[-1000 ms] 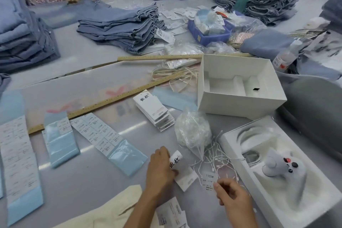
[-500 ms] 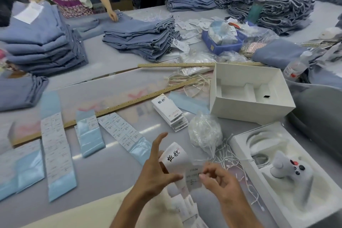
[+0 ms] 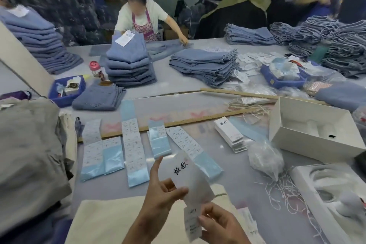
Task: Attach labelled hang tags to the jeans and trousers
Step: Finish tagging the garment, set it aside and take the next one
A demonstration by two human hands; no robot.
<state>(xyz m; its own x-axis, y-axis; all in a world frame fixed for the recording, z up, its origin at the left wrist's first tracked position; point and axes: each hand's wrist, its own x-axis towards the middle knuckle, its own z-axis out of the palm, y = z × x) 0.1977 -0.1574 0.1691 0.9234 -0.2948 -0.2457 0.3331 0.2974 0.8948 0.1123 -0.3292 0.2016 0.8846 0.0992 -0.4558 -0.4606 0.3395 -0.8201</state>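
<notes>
Grey worktable [image 3: 198, 87] with stacks of folded jeans [image 3: 204, 65].
Near its front edge, above cream trousers [image 3: 103, 222], the left hand [image 3: 160, 196] pinches a white hang tag [image 3: 190, 176] (handwritten characters on it); the right hand [image 3: 219, 226] pinches a smaller printed label [image 3: 192, 224] just below.

Both hands have risen off the table: the left hand [image 3: 160, 194] now holds the hang tag [image 3: 190, 176] up, and the right hand [image 3: 219, 226] pinches the label [image 3: 192, 224] beneath it.
</notes>
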